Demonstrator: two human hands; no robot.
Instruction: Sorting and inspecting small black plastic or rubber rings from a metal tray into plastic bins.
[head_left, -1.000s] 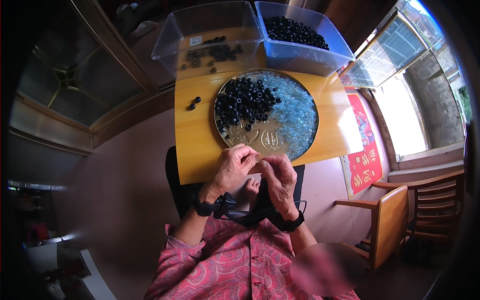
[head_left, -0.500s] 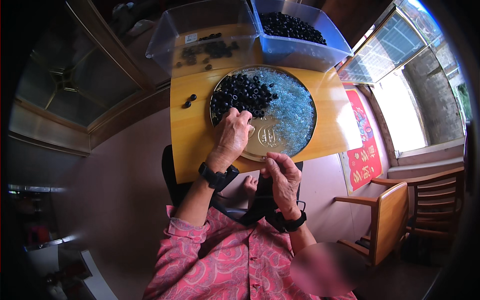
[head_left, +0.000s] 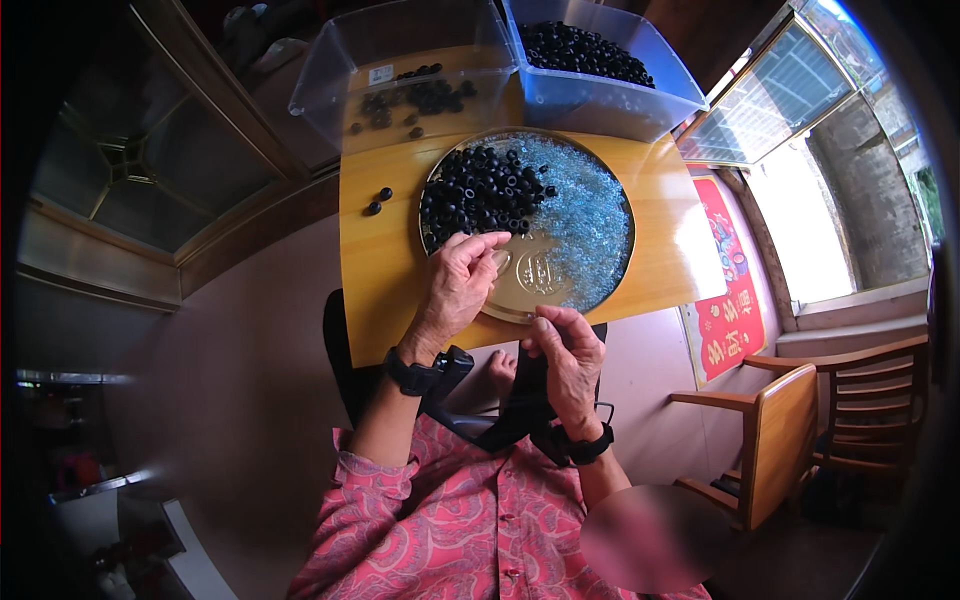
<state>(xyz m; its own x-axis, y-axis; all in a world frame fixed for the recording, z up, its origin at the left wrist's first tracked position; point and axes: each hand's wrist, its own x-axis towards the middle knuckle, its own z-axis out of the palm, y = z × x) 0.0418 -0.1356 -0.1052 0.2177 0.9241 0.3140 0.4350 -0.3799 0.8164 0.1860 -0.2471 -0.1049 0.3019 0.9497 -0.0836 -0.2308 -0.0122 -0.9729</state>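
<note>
A round gold-coloured tray (head_left: 540, 281) holds a heap of shiny black ring-shaped beads (head_left: 480, 190) on its left and a spread of tiny clear-blue beads (head_left: 585, 225) on its right. My left hand (head_left: 460, 285) is over the tray's near left part, just below the black beads. Its index finger stretches right, apart from the thumb, and no bead shows between them. At the tray's near rim, my right hand (head_left: 570, 355) has thumb and index finger pinched together. Whatever they grip is too small to make out.
The tray stands on a yellow wooden table (head_left: 385, 270). Two loose black beads (head_left: 380, 200) lie to its left. Behind stand a clear plastic bin (head_left: 415, 90) with some black beads and a fuller bin (head_left: 610, 105). Wooden chairs (head_left: 780, 450) are at the right.
My left hand has drawn back slightly from the black beads, and its index finger has straightened toward the right. My right hand has barely moved and keeps its pinch.
</note>
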